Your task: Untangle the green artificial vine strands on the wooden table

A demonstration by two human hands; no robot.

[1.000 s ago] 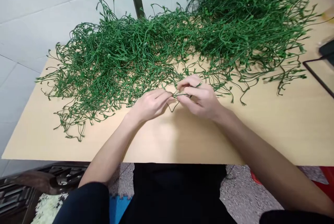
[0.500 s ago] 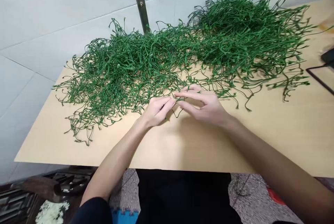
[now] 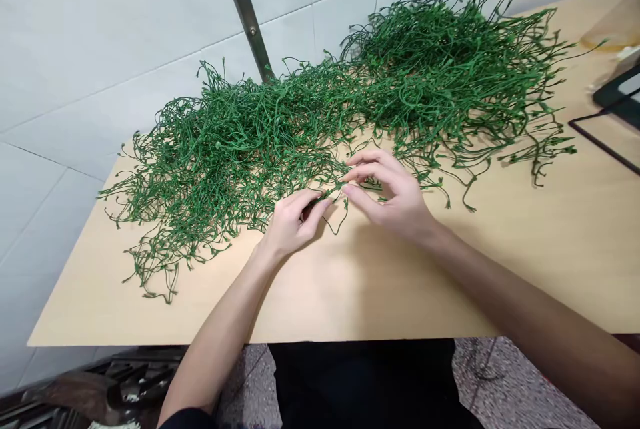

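Note:
My left hand (image 3: 295, 222), closed at thumb and forefinger, pinches a thin green artificial plant stem (image 3: 345, 215) just above the table. Part of that stem bends down in a loop between my two hands. To its right, my right hand (image 3: 393, 192) has thumb and fingertips drawn together on the upper end of the stem, its other fingers slightly raised. Behind both hands lies a loose, tangled pile of green stems (image 3: 225, 142) with small leafy tips. It joins a taller heap of similar stems (image 3: 440, 62) at the back right.
The light wooden table (image 3: 310, 302) runs against a tiled wall (image 3: 125, 22). A metal post (image 3: 245, 9) stands behind the pile. On the right edge are a dark object with a pale panel (image 3: 620, 99) and a thin black frame (image 3: 605, 149).
My fingertips have drawn slightly apart, and the right ones have closed on the stem. The stem's loop hangs a little lower. The camera view has shifted and tilted.

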